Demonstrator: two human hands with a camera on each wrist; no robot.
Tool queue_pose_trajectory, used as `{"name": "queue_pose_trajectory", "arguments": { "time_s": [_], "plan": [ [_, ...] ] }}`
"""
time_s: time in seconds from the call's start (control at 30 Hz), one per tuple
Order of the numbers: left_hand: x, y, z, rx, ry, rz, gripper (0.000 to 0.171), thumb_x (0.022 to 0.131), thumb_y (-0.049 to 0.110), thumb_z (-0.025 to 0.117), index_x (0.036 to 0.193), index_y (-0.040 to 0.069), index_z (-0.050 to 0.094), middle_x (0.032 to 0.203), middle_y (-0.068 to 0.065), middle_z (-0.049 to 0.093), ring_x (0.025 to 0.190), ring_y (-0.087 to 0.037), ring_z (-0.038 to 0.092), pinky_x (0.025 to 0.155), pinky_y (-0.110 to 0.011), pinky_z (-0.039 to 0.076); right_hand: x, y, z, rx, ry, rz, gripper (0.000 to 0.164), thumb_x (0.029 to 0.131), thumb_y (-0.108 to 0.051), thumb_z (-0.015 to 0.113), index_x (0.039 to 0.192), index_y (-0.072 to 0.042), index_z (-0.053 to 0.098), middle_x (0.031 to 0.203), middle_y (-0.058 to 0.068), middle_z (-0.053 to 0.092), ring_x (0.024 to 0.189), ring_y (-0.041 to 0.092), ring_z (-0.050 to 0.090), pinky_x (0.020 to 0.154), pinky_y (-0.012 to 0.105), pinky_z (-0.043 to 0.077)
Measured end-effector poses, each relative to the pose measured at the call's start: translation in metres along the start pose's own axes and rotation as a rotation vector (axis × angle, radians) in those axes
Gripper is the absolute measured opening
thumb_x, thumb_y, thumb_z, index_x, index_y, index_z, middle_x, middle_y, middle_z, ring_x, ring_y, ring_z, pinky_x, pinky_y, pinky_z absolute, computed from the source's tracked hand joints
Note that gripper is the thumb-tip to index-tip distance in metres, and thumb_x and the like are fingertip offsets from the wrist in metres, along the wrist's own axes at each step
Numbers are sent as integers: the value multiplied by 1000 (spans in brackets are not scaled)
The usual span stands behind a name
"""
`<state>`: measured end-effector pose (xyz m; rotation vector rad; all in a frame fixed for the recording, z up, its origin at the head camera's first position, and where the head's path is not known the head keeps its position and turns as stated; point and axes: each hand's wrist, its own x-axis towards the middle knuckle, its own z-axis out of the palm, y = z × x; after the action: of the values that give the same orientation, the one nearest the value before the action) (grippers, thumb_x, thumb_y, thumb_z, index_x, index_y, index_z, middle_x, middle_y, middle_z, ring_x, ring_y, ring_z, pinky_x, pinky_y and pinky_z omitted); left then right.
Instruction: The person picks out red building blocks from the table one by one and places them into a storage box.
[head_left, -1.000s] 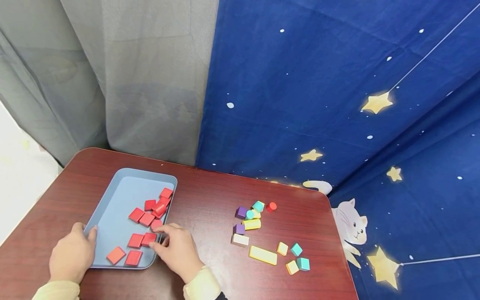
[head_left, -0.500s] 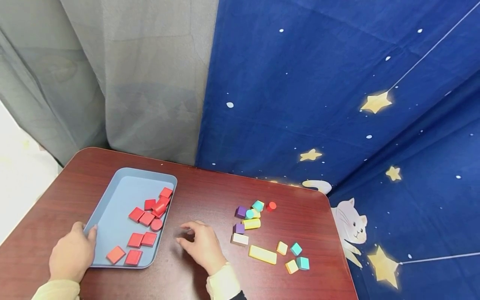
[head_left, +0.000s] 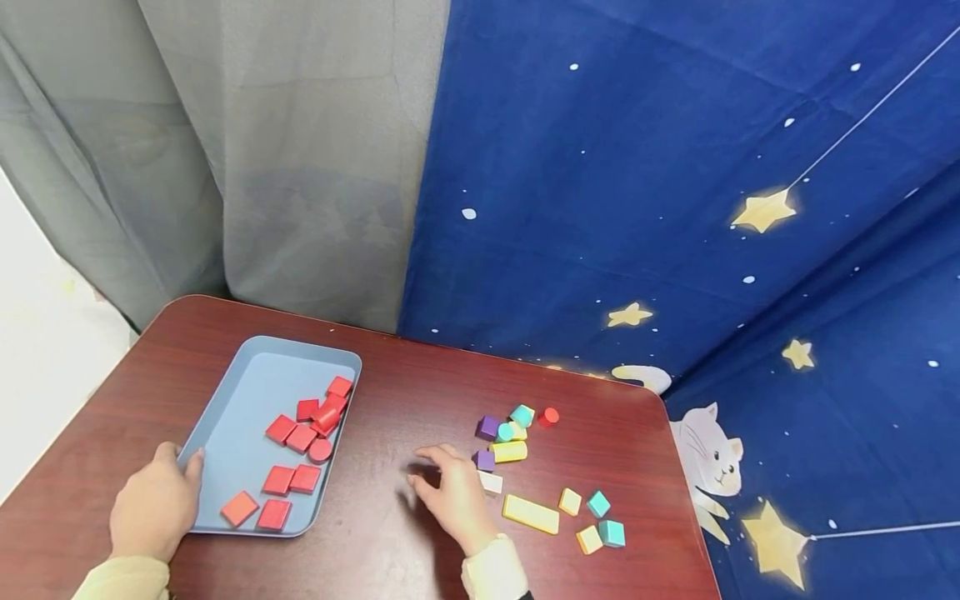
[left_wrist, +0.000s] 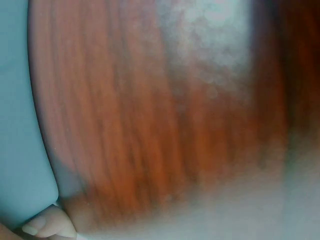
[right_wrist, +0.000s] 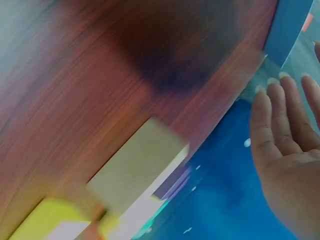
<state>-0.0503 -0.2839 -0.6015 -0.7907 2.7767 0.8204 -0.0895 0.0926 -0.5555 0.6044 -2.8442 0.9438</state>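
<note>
My left hand (head_left: 156, 504) grips the near left side of a blue-grey tray (head_left: 255, 404), thumb over the rim. In the left wrist view a fingertip (left_wrist: 42, 225) shows against the tray edge (left_wrist: 22, 130). Inside the tray lie several red square blocks (head_left: 281, 428), a red round block (head_left: 320, 451) and a red cylinder (head_left: 325, 420). My right hand (head_left: 457, 500) hovers over the table right of the tray, its fingers loosely bent and nothing between them. It partly covers a white block (head_left: 492, 483), which looks blurred in the right wrist view.
Beyond the right hand lie two purple blocks (head_left: 487, 428), a yellow half-round block (head_left: 509, 452), a long yellow block (head_left: 531, 514) and a red cylinder (head_left: 549, 417). Several small yellow and teal blocks (head_left: 612, 533) sit farther right. Curtains (head_left: 562, 208) hang behind the table's back edge.
My right hand has left the red blocks at the tray's right side and moved right across the table to the white block. The left hand keeps its grip; the head view has shifted slightly.
</note>
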Motion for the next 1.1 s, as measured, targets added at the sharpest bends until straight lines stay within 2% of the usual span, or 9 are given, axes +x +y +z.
{"name": "queue_pose_trajectory", "arguments": {
  "time_s": [0.3,0.47,0.67,0.87,1.1],
  "plan": [
    [0,-2,3,-9,16,24,59,100,41,40,122,-13,42,106,-40,54,87,-57,57,61,-53,43,-10,34,-20,9,119,-57,27,81,-19,76,107,-13,70,101,-5,67,89,12,64,80,21,47],
    [2,-5,4,-8,5,14,61,100,44,39,123,-13,41,107,-40,54,86,-57,57,60,-53,42,-15,45,-30,-2,164,-77,26,80,-18,77,105,-16,70,104,-4,67,98,11,64,85,22,47],
    [3,-5,4,-7,14,19,61,100,43,39,124,-13,41,107,-40,54,87,-57,56,60,-53,42,-19,57,-42,-32,180,-28,26,78,-17,78,104,-17,71,103,-7,67,96,10,65,82,21,48],
    [0,-2,3,-15,23,25,59,100,42,40,123,-13,41,106,-40,54,88,-58,56,61,-54,42,-22,72,-52,-74,200,22,27,78,-16,78,104,-15,72,100,-6,66,88,15,64,74,26,49],
    [0,-4,3,-15,39,37,58,100,40,41,122,-13,42,105,-40,55,87,-58,56,60,-54,42,-19,86,-66,-169,186,134,31,77,-21,79,106,-15,71,108,-5,64,97,17,61,85,34,48]
  ]
}}
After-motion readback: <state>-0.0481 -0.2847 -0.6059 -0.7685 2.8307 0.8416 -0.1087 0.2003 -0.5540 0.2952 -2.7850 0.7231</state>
